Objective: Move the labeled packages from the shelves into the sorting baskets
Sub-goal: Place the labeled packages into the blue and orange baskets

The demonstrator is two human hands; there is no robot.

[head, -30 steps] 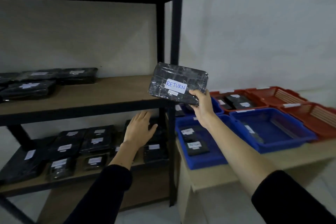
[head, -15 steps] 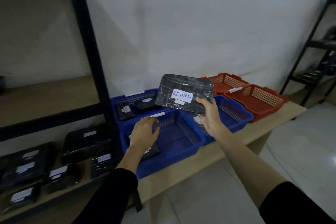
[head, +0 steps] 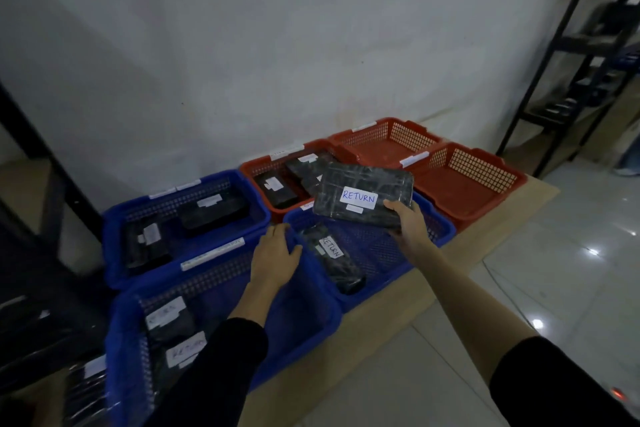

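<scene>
Glossy flat package [head: 363,195], perforated basket [head: 440,229]

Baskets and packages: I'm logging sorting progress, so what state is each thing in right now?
RETURN package: held in the air by the right hand, over the baskets, not yet dropped.
Left hand: open, resting on a blue basket's rim.
Middle blue basket: holds one package labeled RETURN.
Near blue basket: holds labeled packages.
Far blue basket: holds two packages.
Left red basket: holds packages.
Two right red baskets: no packages visible.
</scene>
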